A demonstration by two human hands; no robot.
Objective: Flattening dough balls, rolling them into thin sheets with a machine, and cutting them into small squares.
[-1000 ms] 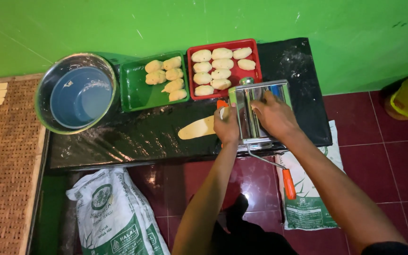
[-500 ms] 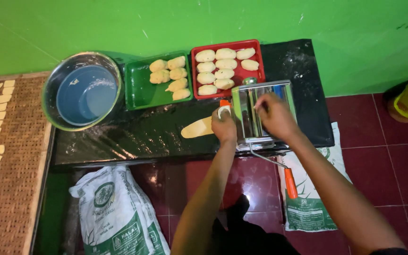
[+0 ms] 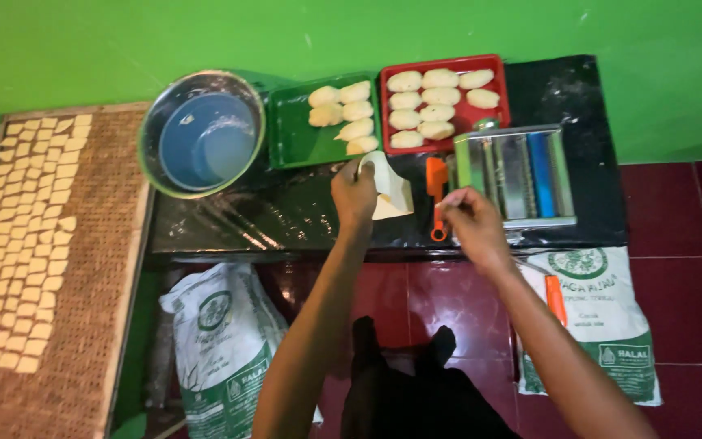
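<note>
Between the two hands, dough sheet [image 3: 392, 189] is lying on black table [image 3: 229, 223]; left hand [image 3: 354, 193] is pinching its edge. Right hand [image 3: 469, 221], fingers curled, is hovering beside orange scraper [image 3: 435, 185] and roller machine [image 3: 522, 173].

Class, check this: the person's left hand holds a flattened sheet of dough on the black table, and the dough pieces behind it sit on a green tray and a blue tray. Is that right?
Not quite. The head view shows the left hand holding the dough sheet on the black table, but the dough pieces sit on a green tray and a red tray, not a blue one.
</note>
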